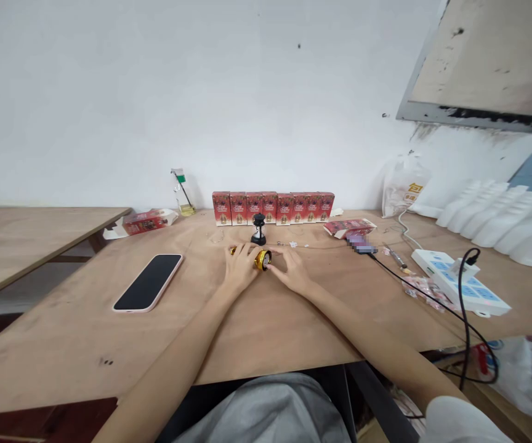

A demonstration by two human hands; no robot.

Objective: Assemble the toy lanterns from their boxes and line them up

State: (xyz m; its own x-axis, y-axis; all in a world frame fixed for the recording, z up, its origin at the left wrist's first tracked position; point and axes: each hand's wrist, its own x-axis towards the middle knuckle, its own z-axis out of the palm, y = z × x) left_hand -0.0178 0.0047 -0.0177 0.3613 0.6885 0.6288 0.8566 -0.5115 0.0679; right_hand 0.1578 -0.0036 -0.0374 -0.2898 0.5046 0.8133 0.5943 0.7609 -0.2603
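A small gold lantern [260,261] lies on its side on the table, its round base turned toward me and to the right. My left hand [242,264] is closed around its body and hides most of it. My right hand [294,271] reaches in from the right, its thumb at the open underside of the base and its forefinger by the rim. Something pale shows inside the base, too small to make out. Just behind my hands a small black lantern [258,231] stands upright. Small white bits [293,245] lie to its right.
Several red boxes [270,208] stand in a row along the wall. Opened red boxes lie at left [148,223] and right [350,227]. A phone [149,283] lies left. On the right are a power strip [460,283], black cable [425,293], small packets [427,290] and white bottles [506,215].
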